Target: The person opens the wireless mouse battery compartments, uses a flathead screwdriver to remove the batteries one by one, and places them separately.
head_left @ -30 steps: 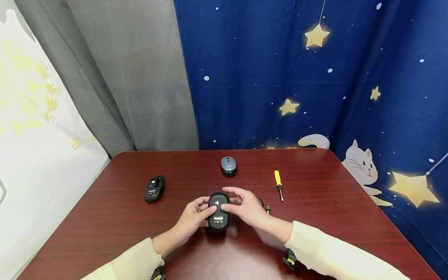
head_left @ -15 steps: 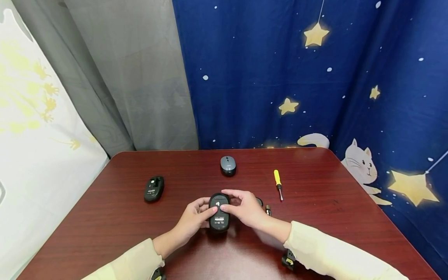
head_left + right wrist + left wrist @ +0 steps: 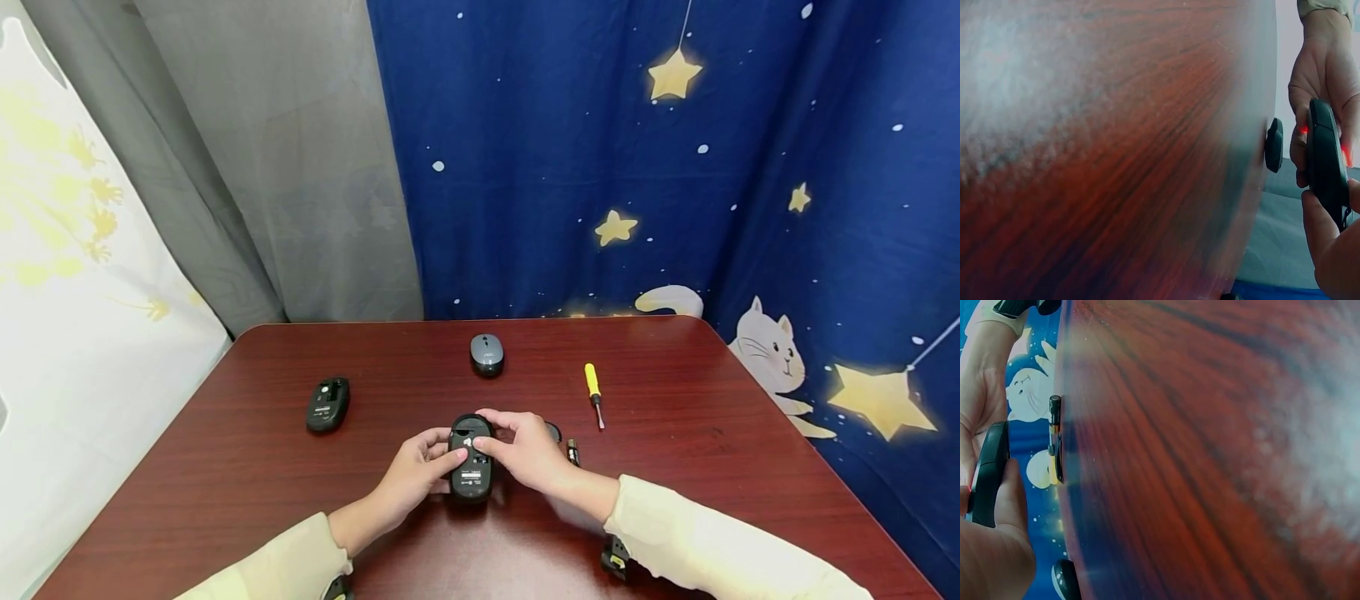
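Observation:
A black computer mouse (image 3: 471,487) is held up over the table, its underside with printed labels facing the head camera. My left hand (image 3: 411,473) grips its left side, thumb on the underside and fingers behind. From the right, my right hand (image 3: 527,450) grips the upper part, thumb pressing on the underside. Dark gaps show around the panel near that thumb. Both wrist views show the mouse (image 3: 990,472) edge-on between the hands. Close behind the right hand lie a battery (image 3: 573,452) and a small dark rounded piece (image 3: 554,432), partly hidden.
A second black mouse (image 3: 327,406) lies underside up on the left, its compartment uncovered. A grey-and-black mouse (image 3: 487,355) stands at the back middle. To the right lies a screwdriver (image 3: 593,392) with a yellow handle. Curtains hang behind the reddish-brown table (image 3: 225,467).
The panel on the held mouse's underside has shifted under the right thumb, and dark openings now show at its top and beside the thumb. Both hands keep their grip.

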`<state>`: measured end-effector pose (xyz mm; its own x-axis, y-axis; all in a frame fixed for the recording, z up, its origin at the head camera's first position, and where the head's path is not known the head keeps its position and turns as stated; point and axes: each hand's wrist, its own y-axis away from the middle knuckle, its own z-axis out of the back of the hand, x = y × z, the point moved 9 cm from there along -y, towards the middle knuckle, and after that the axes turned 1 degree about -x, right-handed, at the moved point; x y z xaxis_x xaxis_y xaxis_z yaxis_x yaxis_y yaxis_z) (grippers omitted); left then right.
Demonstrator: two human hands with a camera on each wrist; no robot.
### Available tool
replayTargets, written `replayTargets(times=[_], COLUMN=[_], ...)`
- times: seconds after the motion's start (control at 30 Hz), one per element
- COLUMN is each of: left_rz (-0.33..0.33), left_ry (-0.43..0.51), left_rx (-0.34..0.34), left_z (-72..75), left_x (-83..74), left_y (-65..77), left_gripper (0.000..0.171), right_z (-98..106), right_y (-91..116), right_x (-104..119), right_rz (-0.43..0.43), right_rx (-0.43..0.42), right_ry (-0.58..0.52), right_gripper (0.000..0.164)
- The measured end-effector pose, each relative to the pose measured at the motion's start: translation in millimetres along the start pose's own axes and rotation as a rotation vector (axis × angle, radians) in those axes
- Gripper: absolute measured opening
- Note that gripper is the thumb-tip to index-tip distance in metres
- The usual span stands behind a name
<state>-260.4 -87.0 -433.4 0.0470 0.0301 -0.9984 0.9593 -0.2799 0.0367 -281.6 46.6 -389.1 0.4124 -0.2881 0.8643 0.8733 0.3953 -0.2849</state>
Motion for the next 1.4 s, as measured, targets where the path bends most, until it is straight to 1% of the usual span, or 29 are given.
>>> replayTargets(times=[0.07, 0.23, 0.37, 0.6, 0.67, 0.83, 0.93, 1.0, 1.13, 1.23, 1.33, 1.4], left_rz=[0.004, 0.008, 0.003, 0.009, 0.01, 0.009, 0.013, 0.019, 0.025, 0.025, 0.024, 0.026], left_ry=[-0.002, -0.002, 0.004, -0.004, -0.002, 0.0, 0.002, 0.002, -0.002, -0.008, -0.007, -0.002], left_rx=[0.001, -0.003, 0.001, 0.016, 0.02, 0.019, 0.014, 0.011, 0.008, 0.003, -0.005, -0.01], left_z=[0.3, 2.8, 3.9, 3.7, 3.5, 4.4, 5.7, 6.5, 7.8, 9.3, 11.5, 13.0], left_x=[0.8, 1.3, 1.7, 2.5, 2.7, 3.8, 5.3, 6.2, 6.6, 5.9, 5.1, 5.1], left_y=[0.1, 0.2, -0.7, -0.4, -0.3, 0.5, 1.2, 1.9, 2.4, 2.8, 3.6, 4.2], left_gripper=[0.048, 0.048, 0.048, 0.048, 0.048, 0.048, 0.048, 0.048, 0.049, 0.049, 0.049, 0.048], right_z=[-0.7, -1.7, -0.5, 10.7, 11.7, 12.0, 14.0, 17.0, 24.6, 28.4, 32.0, 33.4], right_y=[-0.1, -0.9, -1.0, 5.0, 3.9, -4.2, -9.7, -12.7, -18.1, -20.3, -20.4, -20.0], right_x=[0.1, -1.8, -0.3, 40.8, 40.9, 20.5, 6.6, 1.2, -8.5, -15.7, -21.8, -25.6], right_rz=[0.003, -0.017, -0.014, -0.008, 0.002, 0.003, -0.04, -0.081, -0.165, -0.223, -0.276, -0.306], right_rx=[0.001, 0.008, -0.005, -0.043, -0.05, -0.073, -0.085, -0.097, -0.13, -0.136, -0.142, -0.143], right_ry=[-0.007, -0.046, -0.073, -0.091, -0.097, -0.096, -0.105, -0.14, -0.245, -0.341, -0.404, -0.421], right_gripper=[0.032, 0.038, 0.04, 0.038, 0.037, 0.034, 0.032, 0.03, 0.032, 0.033, 0.033, 0.032])
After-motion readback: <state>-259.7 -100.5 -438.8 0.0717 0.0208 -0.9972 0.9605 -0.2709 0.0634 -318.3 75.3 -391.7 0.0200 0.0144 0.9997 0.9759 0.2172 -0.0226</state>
